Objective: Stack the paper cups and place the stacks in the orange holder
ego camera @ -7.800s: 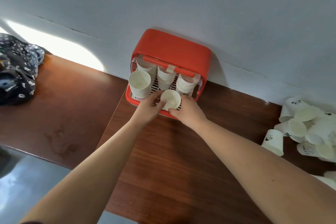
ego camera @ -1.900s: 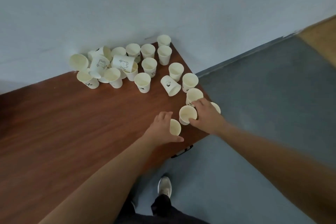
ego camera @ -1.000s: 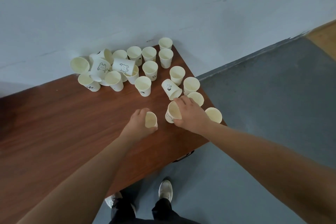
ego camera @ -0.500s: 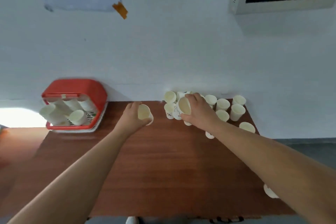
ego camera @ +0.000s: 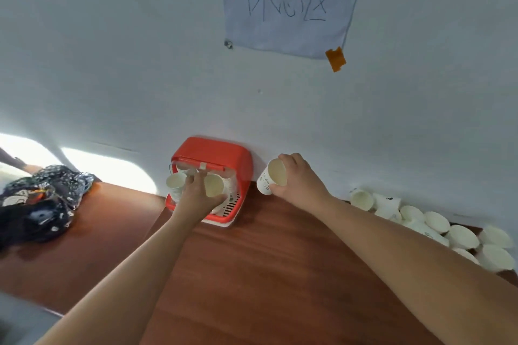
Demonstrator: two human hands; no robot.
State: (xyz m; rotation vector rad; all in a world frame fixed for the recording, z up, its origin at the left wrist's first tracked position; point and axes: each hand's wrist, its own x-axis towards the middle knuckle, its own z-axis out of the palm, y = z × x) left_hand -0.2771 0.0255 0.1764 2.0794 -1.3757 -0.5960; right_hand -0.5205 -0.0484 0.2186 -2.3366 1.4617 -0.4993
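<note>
Two cups in transit, one per hand. Left hand has fingers and thumb curled round a plain cup, mouth tipped toward me, held right at the open front of the orange holder. Right hand is clamped round a printed cup, tilted the same way, in the air just right of the holder and clear of the counter.

Holder sits on the counter, backed against the wall. One stack shows at its front left, leaning outward, just beside the left hand's fingers; whether they touch, cannot tell. Further stacks lie behind that hand, mostly hidden. Loose cups are heaped along the wall at far right, well apart from the holder. Many remain, so the task is judged partly done. Dark patterned cloth at far left, paper sign above; neither involved.

Risks, as judged:
1. Plain cup goes in off-axis to its target stack; rim catches rim, and it sits crooked or jams.
2. Knuckles nudge the leaning front-left stack; it tips out onto the counter.
3. Grip too firm on thin paper; the cup's side buckles and it will not nest.
4. Right hand comes in before the left is clear; the two crowd the opening and knock a stack.
</note>
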